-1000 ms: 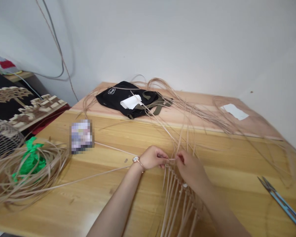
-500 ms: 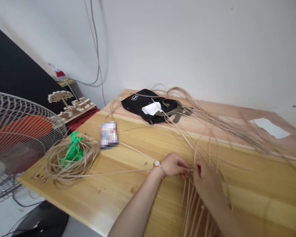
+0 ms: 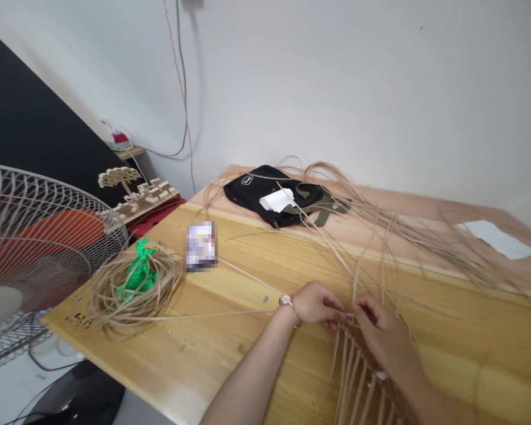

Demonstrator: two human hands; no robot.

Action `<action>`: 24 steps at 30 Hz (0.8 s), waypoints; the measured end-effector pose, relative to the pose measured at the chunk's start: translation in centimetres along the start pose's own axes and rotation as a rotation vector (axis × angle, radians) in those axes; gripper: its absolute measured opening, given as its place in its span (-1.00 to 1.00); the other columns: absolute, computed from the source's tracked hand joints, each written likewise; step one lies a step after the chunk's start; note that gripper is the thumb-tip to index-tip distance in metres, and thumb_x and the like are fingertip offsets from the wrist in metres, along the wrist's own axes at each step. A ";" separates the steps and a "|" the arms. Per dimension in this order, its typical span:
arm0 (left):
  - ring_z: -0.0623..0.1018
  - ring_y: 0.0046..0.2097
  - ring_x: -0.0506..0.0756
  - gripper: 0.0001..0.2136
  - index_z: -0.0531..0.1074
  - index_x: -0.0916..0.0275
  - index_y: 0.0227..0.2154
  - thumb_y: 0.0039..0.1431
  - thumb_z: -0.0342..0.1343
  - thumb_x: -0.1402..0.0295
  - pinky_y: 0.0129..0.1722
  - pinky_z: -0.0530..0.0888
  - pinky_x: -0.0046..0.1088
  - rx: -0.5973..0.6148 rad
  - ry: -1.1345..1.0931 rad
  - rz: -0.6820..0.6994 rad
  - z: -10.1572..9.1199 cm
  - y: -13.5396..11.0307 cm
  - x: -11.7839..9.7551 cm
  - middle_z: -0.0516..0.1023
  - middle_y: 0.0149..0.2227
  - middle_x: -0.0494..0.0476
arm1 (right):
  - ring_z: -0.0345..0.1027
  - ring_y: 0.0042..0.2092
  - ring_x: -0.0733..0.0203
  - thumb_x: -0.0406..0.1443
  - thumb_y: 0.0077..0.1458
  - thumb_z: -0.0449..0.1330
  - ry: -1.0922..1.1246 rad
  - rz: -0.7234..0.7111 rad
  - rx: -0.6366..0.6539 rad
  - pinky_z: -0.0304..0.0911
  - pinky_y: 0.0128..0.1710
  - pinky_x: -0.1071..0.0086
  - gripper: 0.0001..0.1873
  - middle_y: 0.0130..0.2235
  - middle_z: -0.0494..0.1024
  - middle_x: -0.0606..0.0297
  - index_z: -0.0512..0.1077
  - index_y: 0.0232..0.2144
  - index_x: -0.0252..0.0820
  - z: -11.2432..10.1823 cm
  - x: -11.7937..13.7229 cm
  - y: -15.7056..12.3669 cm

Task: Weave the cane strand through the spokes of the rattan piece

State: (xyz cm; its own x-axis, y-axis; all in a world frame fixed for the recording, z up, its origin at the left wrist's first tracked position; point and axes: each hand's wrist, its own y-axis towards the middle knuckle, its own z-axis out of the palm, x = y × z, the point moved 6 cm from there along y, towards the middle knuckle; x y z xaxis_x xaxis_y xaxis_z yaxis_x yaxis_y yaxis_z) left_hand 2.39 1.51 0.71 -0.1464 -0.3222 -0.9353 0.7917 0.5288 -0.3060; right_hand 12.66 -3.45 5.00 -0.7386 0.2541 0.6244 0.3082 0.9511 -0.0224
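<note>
My left hand (image 3: 316,304) and my right hand (image 3: 380,333) meet at the top edge of a woven rattan piece (image 3: 358,378), and each pinches thin cane strands there between thumb and fingers. The weave runs toward me and out of the bottom of the view, partly hidden under my right hand. Many long rattan strands (image 3: 371,248) rise from it and sprawl across the table. A single strand (image 3: 248,280) runs left past my wrist, which wears a watch (image 3: 285,301), toward a coil of rattan (image 3: 133,292) tied with green ribbon.
The wooden table (image 3: 230,354) ends at a front-left edge. On it are a pixelated card (image 3: 200,245), a black bag (image 3: 265,195) and a white paper (image 3: 498,239). A standing fan (image 3: 35,248) is at left, beside a wooden tree ornament (image 3: 137,195). Walls close the back.
The view has swung left, so the scene sits further right and the fan shows fully, while the scissors have left the frame. Both hands stay pinched at the weave's edge.
</note>
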 end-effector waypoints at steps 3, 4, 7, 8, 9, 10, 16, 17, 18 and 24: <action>0.38 -0.59 -0.07 -0.56 0.45 0.39 -0.55 -0.45 0.23 0.07 -0.50 0.33 -0.54 0.007 -0.001 -0.001 0.0 0.0 0.0 0.38 -0.68 -0.04 | 0.32 -0.42 0.15 -0.15 -0.07 -0.06 0.037 0.001 0.014 0.16 -0.41 0.35 -0.75 -0.49 0.45 0.28 0.32 -0.50 -0.15 0.1 -0.1 0.1; 0.38 -0.59 -0.07 -0.56 0.45 0.39 -0.55 -0.45 0.23 0.07 -0.50 0.33 -0.54 0.011 -0.003 0.002 0.0 0.0 0.1 0.38 -0.68 -0.04 | 0.32 -0.41 0.15 -0.14 -0.08 -0.05 0.049 0.003 0.015 0.16 -0.40 0.35 -0.75 -0.48 0.45 0.28 0.33 -0.50 -0.16 0.1 -0.1 0.1; 0.38 -0.59 -0.07 -0.57 0.45 0.39 -0.56 -0.45 0.23 0.08 -0.50 0.33 -0.54 0.018 -0.009 0.021 0.0 0.1 0.1 0.39 -0.67 -0.05 | 0.33 -0.40 0.14 -0.13 -0.08 -0.04 0.077 0.009 0.023 0.17 -0.39 0.34 -0.73 -0.47 0.46 0.27 0.34 -0.48 -0.16 0.1 -0.2 0.1; 0.38 -0.59 -0.07 -0.57 0.45 0.39 -0.56 -0.44 0.24 0.08 -0.50 0.33 -0.54 0.018 -0.008 0.029 0.0 0.1 0.1 0.39 -0.67 -0.04 | 0.33 -0.40 0.14 -0.13 -0.08 -0.04 0.082 0.009 0.026 0.17 -0.39 0.35 -0.73 -0.47 0.47 0.28 0.35 -0.47 -0.16 0.2 -0.2 0.1; 0.38 -0.59 -0.07 -0.58 0.45 0.39 -0.56 -0.42 0.24 0.09 -0.50 0.33 -0.54 0.019 -0.004 0.033 0.0 0.1 0.1 0.39 -0.67 -0.04 | 0.34 -0.40 0.14 -0.13 -0.08 -0.04 0.087 0.005 0.029 0.17 -0.39 0.34 -0.73 -0.47 0.47 0.28 0.35 -0.47 -0.16 0.3 -0.2 0.1; 0.38 -0.59 -0.07 -0.59 0.45 0.39 -0.56 -0.41 0.24 0.10 -0.50 0.33 -0.54 0.020 0.000 0.033 0.0 0.1 0.1 0.39 -0.67 -0.04 | 0.34 -0.39 0.14 -0.13 -0.08 -0.04 0.090 0.000 0.028 0.18 -0.39 0.34 -0.73 -0.46 0.47 0.28 0.35 -0.46 -0.16 0.3 -0.3 0.1; 0.37 -0.59 -0.08 -0.60 0.43 0.39 -0.56 -0.38 0.23 0.10 -0.51 0.32 -0.55 0.024 0.035 0.023 -0.1 0.1 0.1 0.37 -0.68 -0.05 | 0.31 -0.43 0.16 -0.14 -0.07 -0.02 0.108 -0.019 0.037 0.17 -0.41 0.36 -0.76 -0.50 0.45 0.30 0.33 -0.48 -0.15 0.4 -0.3 0.1; 0.37 -0.59 -0.08 -0.61 0.43 0.39 -0.56 -0.37 0.22 0.11 -0.50 0.32 -0.55 0.023 0.045 0.021 -0.1 0.0 0.0 0.36 -0.69 -0.05 | 0.31 -0.43 0.17 -0.14 -0.06 -0.02 0.118 -0.021 0.046 0.17 -0.42 0.37 -0.77 -0.51 0.44 0.31 0.33 -0.48 -0.15 0.4 -0.3 0.1; 0.37 -0.59 -0.07 -0.62 0.43 0.39 -0.56 -0.35 0.22 0.11 -0.50 0.33 -0.55 0.021 0.054 0.016 -0.1 0.0 0.0 0.36 -0.69 -0.05 | 0.30 -0.43 0.18 -0.14 -0.06 -0.02 0.131 -0.023 0.056 0.16 -0.42 0.38 -0.77 -0.51 0.43 0.32 0.32 -0.48 -0.15 0.4 -0.3 0.1; 0.35 -0.59 -0.09 -0.66 0.44 0.39 -0.56 -0.27 0.20 0.14 -0.54 0.30 -0.59 0.034 0.121 0.024 0.0 0.0 -0.1 0.36 -0.68 -0.04 | 0.27 -0.45 0.24 -0.18 -0.02 -0.01 0.284 -0.032 0.125 0.15 -0.43 0.43 -0.80 -0.53 0.37 0.36 0.30 -0.49 -0.16 1.0 -0.6 0.2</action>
State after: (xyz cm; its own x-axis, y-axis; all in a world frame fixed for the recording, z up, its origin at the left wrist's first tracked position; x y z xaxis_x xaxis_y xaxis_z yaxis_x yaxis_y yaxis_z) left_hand 2.40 1.57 0.75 -0.1955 -0.2117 -0.9576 0.8155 0.5073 -0.2786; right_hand 12.56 -3.27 3.78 -0.5440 0.1812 0.8193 0.1989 0.9764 -0.0839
